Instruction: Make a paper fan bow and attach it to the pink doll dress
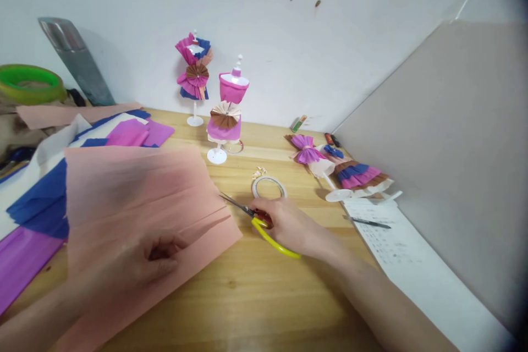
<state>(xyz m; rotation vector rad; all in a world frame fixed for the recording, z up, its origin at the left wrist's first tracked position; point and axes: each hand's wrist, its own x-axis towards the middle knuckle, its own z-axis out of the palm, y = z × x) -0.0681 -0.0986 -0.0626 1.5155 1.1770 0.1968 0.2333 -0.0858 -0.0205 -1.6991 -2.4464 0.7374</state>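
Note:
A large sheet of peach crepe paper (144, 192) lies creased on the wooden table (247, 297). My left hand (144, 258) rests on its lower part with curled fingers; whether they pinch the paper is hard to make out. Just right of the sheet, my right hand (289, 225) is closed on scissors (245, 208) with yellow and dark handles. Their tips point left, close to the paper's right edge. Behind the right hand lies a roll of white tape (269, 180).
Two small dress forms (227, 115) (193, 77) stand near the wall; others lie at right (319, 165). Colored papers (45, 198), a green tape roll (31, 85) and a bottle (78, 60) occupy the left. A pen (371, 223) lies on a written sheet (412, 269).

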